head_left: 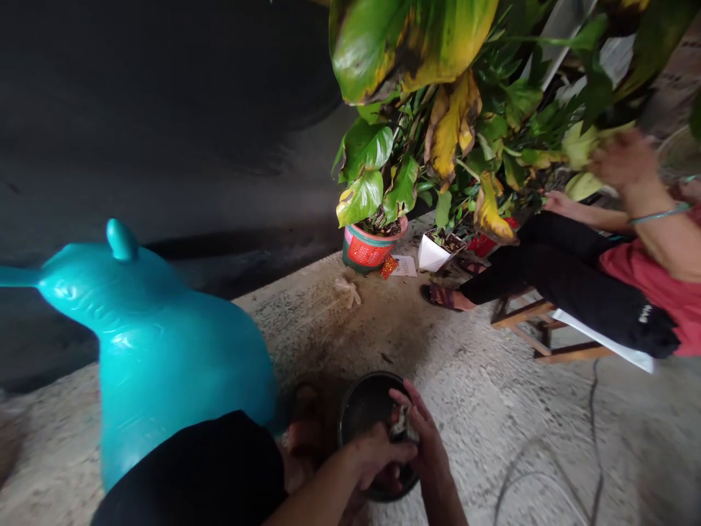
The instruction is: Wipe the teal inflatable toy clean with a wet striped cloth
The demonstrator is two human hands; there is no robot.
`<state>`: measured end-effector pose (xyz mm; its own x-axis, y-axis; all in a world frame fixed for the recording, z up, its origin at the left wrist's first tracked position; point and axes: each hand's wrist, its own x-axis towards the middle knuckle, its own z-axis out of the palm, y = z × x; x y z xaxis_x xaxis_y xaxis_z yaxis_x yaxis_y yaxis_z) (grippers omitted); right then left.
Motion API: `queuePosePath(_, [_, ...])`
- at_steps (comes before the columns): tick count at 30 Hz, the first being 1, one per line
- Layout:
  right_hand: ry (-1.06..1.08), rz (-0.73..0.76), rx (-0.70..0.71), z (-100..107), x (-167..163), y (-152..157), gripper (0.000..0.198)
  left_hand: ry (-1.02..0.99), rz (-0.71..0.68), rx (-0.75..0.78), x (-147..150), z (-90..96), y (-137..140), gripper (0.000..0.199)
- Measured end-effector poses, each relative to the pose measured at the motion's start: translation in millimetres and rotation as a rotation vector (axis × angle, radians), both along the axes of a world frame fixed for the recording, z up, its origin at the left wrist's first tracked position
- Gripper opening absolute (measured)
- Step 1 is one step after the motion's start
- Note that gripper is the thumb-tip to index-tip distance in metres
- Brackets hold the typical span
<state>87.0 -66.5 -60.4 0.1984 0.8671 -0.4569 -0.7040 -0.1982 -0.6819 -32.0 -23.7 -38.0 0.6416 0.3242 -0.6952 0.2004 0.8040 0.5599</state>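
Observation:
Low in the head view, both my hands meet over a small dark round bowl standing on the concrete ground. My left hand is curled at the bowl's near side. My right hand cups a small pale-and-dark lump pressed between the two hands. What the lump is cannot be made out. My dark-clad knee fills the lower left.
A large teal animal-shaped inflatable toy stands at left. Behind are a red woven pot and a white pot with leafy plants. At right another person in a red top sits on a wooden stool. A cable trails across the ground.

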Motion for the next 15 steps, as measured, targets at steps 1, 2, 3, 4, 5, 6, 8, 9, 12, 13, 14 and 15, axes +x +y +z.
queuePosePath(1, [0.008,0.04,0.023,4,2,0,0.069,-0.012,-0.015,-0.001,0,0.4,1,0.063])
queuePosePath(2, [0.022,0.079,0.053,8,3,0,0.072,-0.024,-0.028,-0.002,0,1.0,1,0.067])
queuePosePath(3, [0.031,0.119,0.08,13,5,0,0.075,-0.037,-0.04,-0.007,0,1.6,2,0.07])
queuePosePath(4, [0.032,0.159,0.093,16,5,1,0.076,-0.045,-0.053,-0.012,0,2.0,2,0.071])
queuePosePath(5, [0.025,0.186,0.092,18,5,2,0.075,-0.048,-0.066,-0.017,0,2.0,2,0.071])
queuePosePath(6, [0.01,0.196,0.084,20,4,3,0.073,-0.042,-0.078,-0.02,0,1.5,2,0.068])
queuePosePath(8, [-0.021,0.154,0.07,18,1,5,0.064,-0.013,-0.102,-0.019,1,-1.5,0,0.059])
queuePosePath(9, [-0.027,0.106,0.066,15,0,7,0.059,0.007,-0.111,-0.01,1,-4.0,-1,0.054])
queuePosePath(12, [-0.013,-0.019,-0.01,5,-5,11,0.052,0.098,-0.141,0.035,2,-15.5,-6,0.039])
queuePosePath(13, [-0.009,-0.03,-0.053,1,-6,13,0.053,0.137,-0.155,0.051,2,-20.3,-8,0.036])
queuePosePath(14, [-0.009,-0.028,-0.097,-1,-7,14,0.054,0.175,-0.17,0.065,3,-25.1,-10,0.033])
queuePosePath(15, [-0.015,-0.019,-0.137,-4,-8,16,0.055,0.208,-0.185,0.078,3,-29.8,-13,0.031])
